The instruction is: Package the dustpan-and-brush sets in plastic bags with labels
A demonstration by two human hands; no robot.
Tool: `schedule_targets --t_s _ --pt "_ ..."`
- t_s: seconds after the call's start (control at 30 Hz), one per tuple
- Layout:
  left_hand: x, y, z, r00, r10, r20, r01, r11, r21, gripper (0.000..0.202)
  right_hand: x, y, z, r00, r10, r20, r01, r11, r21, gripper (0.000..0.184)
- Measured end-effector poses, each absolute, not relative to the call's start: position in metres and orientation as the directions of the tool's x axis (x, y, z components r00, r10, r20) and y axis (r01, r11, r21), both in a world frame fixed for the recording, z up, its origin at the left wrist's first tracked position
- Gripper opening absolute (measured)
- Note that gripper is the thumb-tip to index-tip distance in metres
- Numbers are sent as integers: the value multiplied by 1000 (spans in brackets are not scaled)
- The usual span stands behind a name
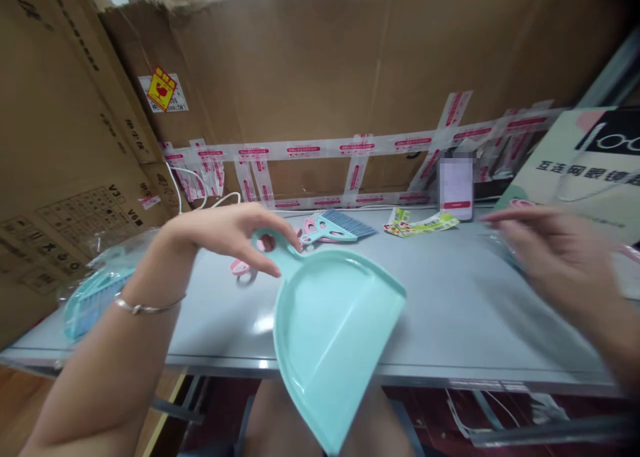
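Right now I have the left hand (227, 233) pinching the handle of the mint-green dustpan (333, 330), thumb and fingers closed around the loop at the handle's end, so this grip is narrow and holding the pan. The pan tilts out over the near edge of the grey tabletop (450, 310), its wide mouth hanging toward me and below the edge, its handle up by my fingers. I judge the step in hand to be lifting and presenting the dustpan at the front of the tabletop. The right hand (545, 250) hovers well apart on the right, fingers loosely spread and blurred; it seems to touch a clear plastic film, but I cannot tell whether it truly holds it. A next move would call for keeping the pinch firm on that thin handle, since the pan's weight sits far from my fingers. Farther back, just beyond the left hand, lie a small brush with blue bristles (340, 225) and a pink ring-handled piece (243, 267). At far left a bagged mint brush (93, 297) rests on the tabletop; a phone (456, 187) stands at the far side against taped cardboard (320, 63), with printed labels (420, 223) beside it.
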State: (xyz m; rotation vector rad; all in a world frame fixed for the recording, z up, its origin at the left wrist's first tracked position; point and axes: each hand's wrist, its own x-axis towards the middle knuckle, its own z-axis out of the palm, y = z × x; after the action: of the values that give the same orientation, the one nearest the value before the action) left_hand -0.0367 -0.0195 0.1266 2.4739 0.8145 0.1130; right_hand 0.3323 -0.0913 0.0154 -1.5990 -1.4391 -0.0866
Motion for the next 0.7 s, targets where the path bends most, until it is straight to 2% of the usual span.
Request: schedule_targets --t_s 0.03,0.07,0.13,0.23,0.3,0.37,0.47,0.57,0.7 --pt "-20 -13 123 851 512 -119 490 -691 531 32 318 -87 17 173 834 525 733 247 -634 39" --pt "-6 -7 119 880 452 -144 451 -702 551 32 302 -82 17 -19 923 384 632 308 -711 41" --pt "15 6 109 905 389 -170 414 -717 561 32 271 -73 15 -237 954 186 501 283 -818 48" --pt "25 24 91 903 391 -175 420 -727 543 39 247 -64 2 -289 957 19 504 169 -847 39" --pt "22 34 78 868 480 -129 465 -690 555 49 248 -61 -10 -224 974 -33 519 90 -850 31" --pt "17 42 64 774 629 -70 558 -626 544 49 256 -57 -24 -129 991 -29 556 48 -830 27" --pt "14 49 38 617 787 20 720 -575 388 35 267 -53 -41 -33 996 88 680 87 -728 18" --pt "20 51 14 561 822 99 785 -566 252 27 264 -50 -51 -3 974 225 786 142 -602 20" --pt "28 54 1 499 840 212 815 -538 215 21 251 -48 -56 -4 970 244 819 143 -555 29"
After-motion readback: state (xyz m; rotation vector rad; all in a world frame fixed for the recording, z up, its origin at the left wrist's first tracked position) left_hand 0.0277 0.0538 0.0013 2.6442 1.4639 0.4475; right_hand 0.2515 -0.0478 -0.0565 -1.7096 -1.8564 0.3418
